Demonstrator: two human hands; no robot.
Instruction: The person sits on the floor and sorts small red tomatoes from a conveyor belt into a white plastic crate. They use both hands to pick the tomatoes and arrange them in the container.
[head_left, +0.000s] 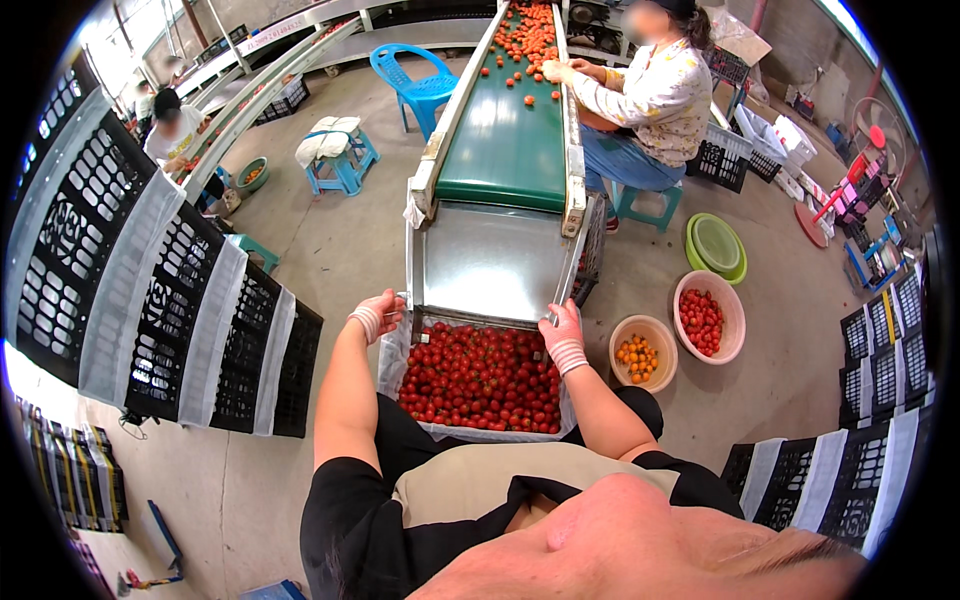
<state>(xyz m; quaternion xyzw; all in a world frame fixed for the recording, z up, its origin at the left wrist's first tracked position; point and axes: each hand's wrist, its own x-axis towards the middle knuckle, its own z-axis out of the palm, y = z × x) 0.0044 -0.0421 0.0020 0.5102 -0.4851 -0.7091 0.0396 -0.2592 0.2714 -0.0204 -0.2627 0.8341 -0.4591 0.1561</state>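
Observation:
My left hand (pixel 382 308), in a thin pale glove with a striped cuff, has its fingers curled at the left edge of the metal chute (pixel 489 255); what they hold is unclear. My right hand (pixel 560 330), gloved alike, grips the chute's right edge. Below the chute's lip, between my knees, a lined crate (pixel 393 377) is full of red cherry tomatoes (pixel 480 385). The chute joins a green conveyor belt (pixel 495 175), with orange-red tomatoes (pixel 522 45) at its far end, where a seated co-worker (pixel 645 110) has both hands over the belt.
Stacked black crates (pixel 160 290) rise at left, with more (pixel 870 460) at right. Basins of red (pixel 708 320) and yellow tomatoes (pixel 637 360) and empty green basins (pixel 716 243) sit on the floor. A blue chair (pixel 420 80) and stool (pixel 335 165) stand left of the belt. Another person (pixel 172 135) works farther left.

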